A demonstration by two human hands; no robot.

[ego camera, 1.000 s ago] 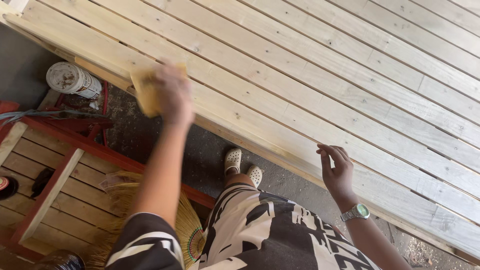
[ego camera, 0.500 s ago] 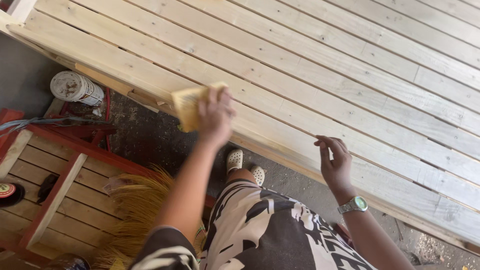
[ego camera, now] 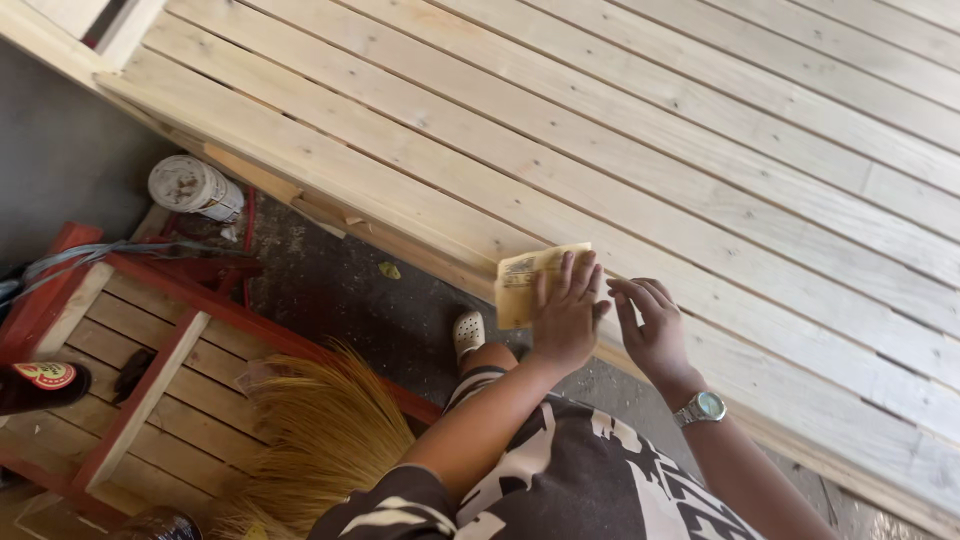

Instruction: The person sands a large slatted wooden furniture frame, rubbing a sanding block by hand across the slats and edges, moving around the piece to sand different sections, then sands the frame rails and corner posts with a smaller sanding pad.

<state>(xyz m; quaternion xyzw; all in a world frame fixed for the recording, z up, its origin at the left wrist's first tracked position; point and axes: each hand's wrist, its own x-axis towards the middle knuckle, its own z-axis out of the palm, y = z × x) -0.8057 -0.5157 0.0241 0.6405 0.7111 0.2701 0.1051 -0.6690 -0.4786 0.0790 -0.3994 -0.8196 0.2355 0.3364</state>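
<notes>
Your left hand [ego camera: 567, 318] lies flat with its fingers spread on a yellowish sheet of sandpaper [ego camera: 528, 283], pressing it against the near edge of the slatted pine panel [ego camera: 620, 140]; the hand is not curled around the sheet but laid open over its right part, while the sheet's left part shows bare beyond your fingers. Your right hand [ego camera: 652, 328] sits just beside the left one, on the same near edge of the panel, its fingers loosely bent and resting on the wood with nothing in its grasp. The two hands are close together, almost touching at the fingertips. A wristwatch [ego camera: 704, 407] with a pale dial and a metal band rides on your right wrist. Below the panel's edge, on the dark ground, your foot in a light perforated clog [ego camera: 468, 331] shows just left of the sandpaper. Further left of the panel's edge stands a dusty, pale tin can [ego camera: 194, 187], seen from above. Near it lies a red-framed wooden pallet [ego camera: 130, 340], with a dark glass bottle [ego camera: 40, 385] resting at its left side and a straw broom head [ego camera: 315, 430] lying over its right end, beside your patterned clothing.
</notes>
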